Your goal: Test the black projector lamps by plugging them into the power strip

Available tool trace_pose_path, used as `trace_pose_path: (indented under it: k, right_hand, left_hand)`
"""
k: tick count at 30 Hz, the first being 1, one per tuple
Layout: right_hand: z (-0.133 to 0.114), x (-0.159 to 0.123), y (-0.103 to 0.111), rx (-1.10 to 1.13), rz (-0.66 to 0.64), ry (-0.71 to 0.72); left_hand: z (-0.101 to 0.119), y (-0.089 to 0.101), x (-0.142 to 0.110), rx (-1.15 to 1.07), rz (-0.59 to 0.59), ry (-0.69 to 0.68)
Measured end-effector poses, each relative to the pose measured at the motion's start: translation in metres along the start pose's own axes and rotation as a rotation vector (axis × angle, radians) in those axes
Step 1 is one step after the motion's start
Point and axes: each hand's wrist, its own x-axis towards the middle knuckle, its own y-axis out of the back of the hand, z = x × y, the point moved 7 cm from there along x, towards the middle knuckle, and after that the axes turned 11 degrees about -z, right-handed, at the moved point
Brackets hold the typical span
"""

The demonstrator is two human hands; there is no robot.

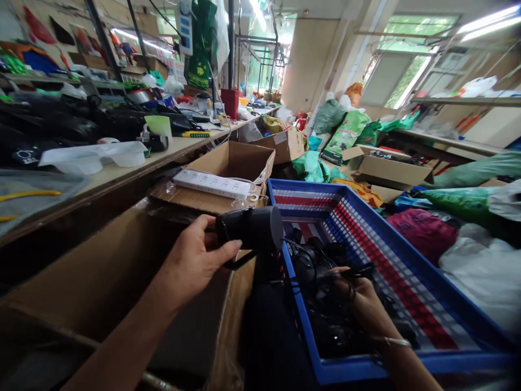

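My left hand [203,255] is closed around a black cylindrical device [254,227], held above the gap between a cardboard box and a blue crate [299,304]. Its exact kind does not show. Over the crate, my right hand [360,296] grips a thin black piece, perhaps a bundled cable [354,271], with its end pointing right. Beneath that hand lies a tangle of black cords and dark parts [321,315] inside the crate. A bracelet circles my right wrist.
An open cardboard box [101,271] stands at the left. A white power strip [214,183] rests on another carton's flap. The cluttered workbench [179,142] runs along the left. Green bags [348,133] and a maroon bag [423,233] lie beyond and right of the crate.
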Motion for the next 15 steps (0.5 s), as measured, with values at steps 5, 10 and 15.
trace_pose_path:
  k: [5,10,15]
  right_hand:
    - [-0.018,-0.027,0.049,0.101,0.224,-0.069]
    - [0.066,-0.047,0.099,0.123,0.41,-0.399]
    - [0.099,-0.062,0.08,-0.695,0.072,-0.526]
  left_hand:
    - [-0.024,-0.028,-0.004,0.161,-0.154,0.074]
    - [-0.035,-0.033,-0.007,-0.052,-0.234,0.135]
    - [-0.023,-0.023,-0.008,-0.244,-0.24,0.081]
